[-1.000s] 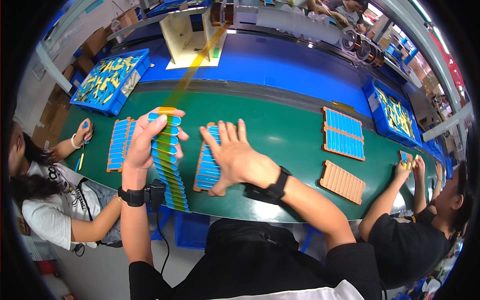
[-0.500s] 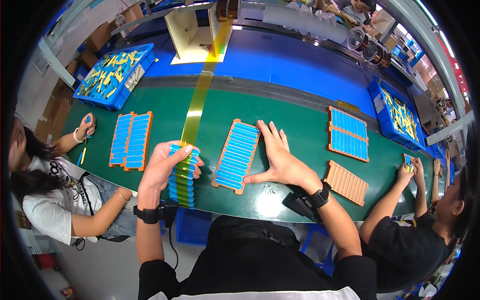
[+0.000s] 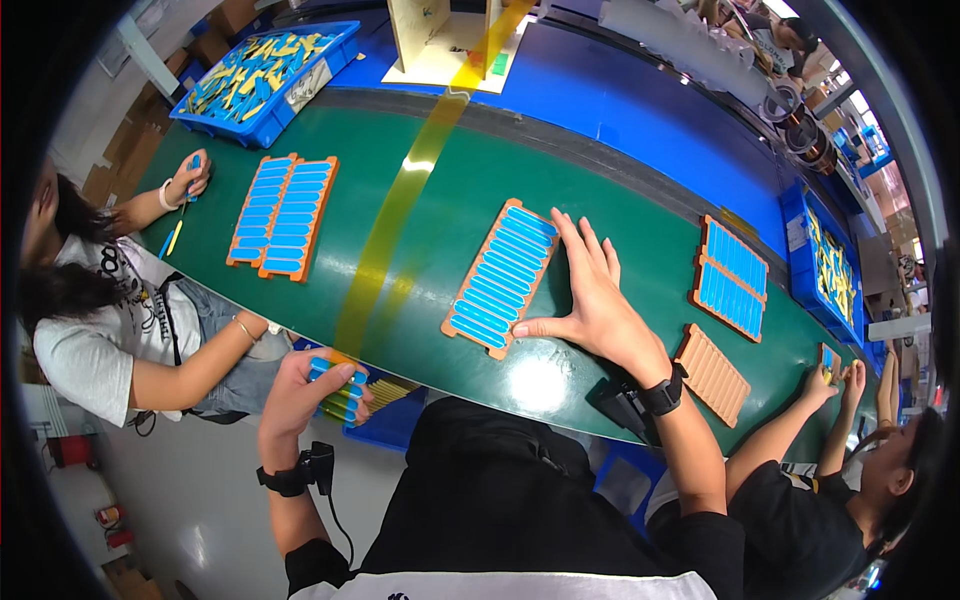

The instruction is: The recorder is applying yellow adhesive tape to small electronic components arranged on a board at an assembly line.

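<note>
Below the table's front edge, my left hand (image 3: 295, 395) is closed round a row of small blue strips (image 3: 343, 388) stuck to amber tape. The long amber tape (image 3: 395, 225) runs taut from that hand across the green table to the wooden stand at the back. On the table, an orange slotted tray (image 3: 450, 326) holds several blue strips side by side. My right hand (image 3: 615, 310) lies spread along the tray's right side, thumb and index finger touching its edge. Part of the left hand's bundle is hidden by the fingers.
A filled orange tray (image 3: 317, 237) lies left, another (image 3: 733, 278) right, above a bare tan grooved tray (image 3: 713, 376). Blue bins (image 3: 262, 128) (image 3: 838, 312) of strips stand at both sides. A wooden stand (image 3: 425, 72) is at the back. Co-workers sit on either side.
My left hand has moved down and slightly left, past the table edge, drawing the tape and strips with it. My right hand stays at the tray; the whole view has shifted.
</note>
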Tool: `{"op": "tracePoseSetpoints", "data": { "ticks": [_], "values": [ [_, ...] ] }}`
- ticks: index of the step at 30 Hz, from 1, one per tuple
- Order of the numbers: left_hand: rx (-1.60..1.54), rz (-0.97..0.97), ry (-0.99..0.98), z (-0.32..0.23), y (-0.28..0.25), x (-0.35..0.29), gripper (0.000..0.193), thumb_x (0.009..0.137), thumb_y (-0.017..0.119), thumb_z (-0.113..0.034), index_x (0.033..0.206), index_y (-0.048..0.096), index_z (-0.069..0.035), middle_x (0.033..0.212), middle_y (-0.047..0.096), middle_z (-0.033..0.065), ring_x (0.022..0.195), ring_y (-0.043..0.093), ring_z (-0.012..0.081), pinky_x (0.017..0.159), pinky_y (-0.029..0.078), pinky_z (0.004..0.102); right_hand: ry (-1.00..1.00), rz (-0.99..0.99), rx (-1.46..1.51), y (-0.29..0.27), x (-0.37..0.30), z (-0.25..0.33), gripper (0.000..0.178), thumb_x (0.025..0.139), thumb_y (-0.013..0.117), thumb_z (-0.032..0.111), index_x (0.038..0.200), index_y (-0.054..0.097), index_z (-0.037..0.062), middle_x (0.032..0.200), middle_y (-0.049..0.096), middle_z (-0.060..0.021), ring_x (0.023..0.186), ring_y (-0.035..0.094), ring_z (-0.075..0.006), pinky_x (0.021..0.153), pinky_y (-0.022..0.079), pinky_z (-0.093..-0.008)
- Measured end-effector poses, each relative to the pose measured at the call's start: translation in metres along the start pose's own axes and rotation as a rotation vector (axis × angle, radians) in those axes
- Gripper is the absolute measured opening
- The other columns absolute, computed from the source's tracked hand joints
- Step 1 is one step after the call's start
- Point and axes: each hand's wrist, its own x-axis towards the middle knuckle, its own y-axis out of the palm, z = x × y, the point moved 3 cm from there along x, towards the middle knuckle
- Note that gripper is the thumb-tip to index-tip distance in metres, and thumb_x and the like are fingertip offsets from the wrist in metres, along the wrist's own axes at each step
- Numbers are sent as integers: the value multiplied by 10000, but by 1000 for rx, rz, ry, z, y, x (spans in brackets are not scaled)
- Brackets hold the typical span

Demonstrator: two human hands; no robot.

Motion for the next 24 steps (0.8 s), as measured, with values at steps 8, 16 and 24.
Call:
{"op": "tracePoseSetpoints", "data": {
  "ticks": [8, 16, 24],
  "values": [
    [-18, 48, 74, 9, 26, 5, 224, 1021, 606, -122, 1066, 654, 92, 880, 733, 202, 765, 748, 253, 695, 617, 343, -153, 51, -169, -3, 30, 13, 1180, 641, 863, 623, 1546, 358, 61, 1587, 326, -304, 1517, 189, -497, 1216, 140, -632],
    [-55, 124, 170, 26, 41, 14, 251, 1030, 589, -128, 1114, 664, 96, 893, 744, 197, 822, 751, 240, 769, 601, 334, -401, -63, -202, -19, 66, 49, 307, 886, 736, 213, 1155, 705, 69, 1182, 665, -161, 1110, 620, -350, 933, 523, -426],
    [-13, 80, 247, 24, 36, 20, 218, 1015, 605, -119, 1087, 663, 78, 936, 739, 146, 863, 749, 219, 814, 582, 313, -469, -14, -246, -30, 92, 60, 134, 874, 692, 157, 925, 724, 38, 884, 685, -118, 864, 664, -322, 762, 547, -424]
  ]
}}
